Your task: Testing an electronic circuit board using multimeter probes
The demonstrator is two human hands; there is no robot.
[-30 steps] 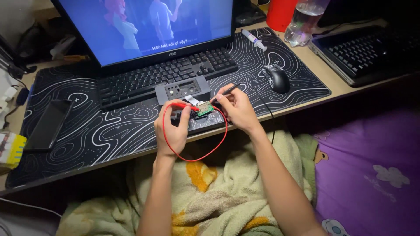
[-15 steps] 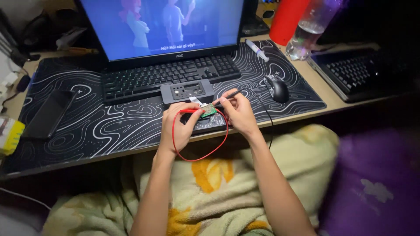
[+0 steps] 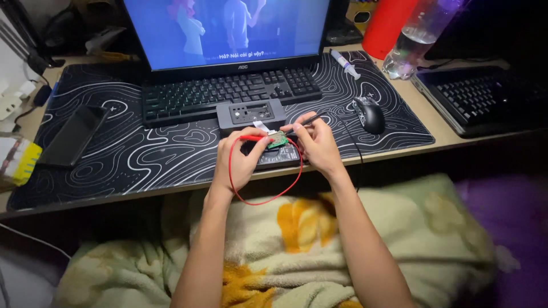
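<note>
My left hand [image 3: 238,161] grips a red probe [image 3: 251,138] whose red wire [image 3: 268,197] loops down over the desk edge. My right hand [image 3: 315,142] pinches a black probe [image 3: 307,120]. Both tips meet at a small green circuit board [image 3: 278,140] held between the hands. Under it lies a dark flat device [image 3: 279,156], and just behind stands a black rectangular casing with cutouts [image 3: 250,114].
A black desk mat with white contour lines [image 3: 142,154] carries a keyboard [image 3: 228,94], a monitor [image 3: 228,31], a black mouse [image 3: 370,113], a phone [image 3: 74,135] and a syringe tube [image 3: 345,63]. A second keyboard [image 3: 485,97], a bottle [image 3: 408,45] and a red cylinder [image 3: 388,25] sit right. A blanket [image 3: 297,239] covers my lap.
The view shifted slightly leftward and closer; both hands stay at the green board with the probes, barely moving.
</note>
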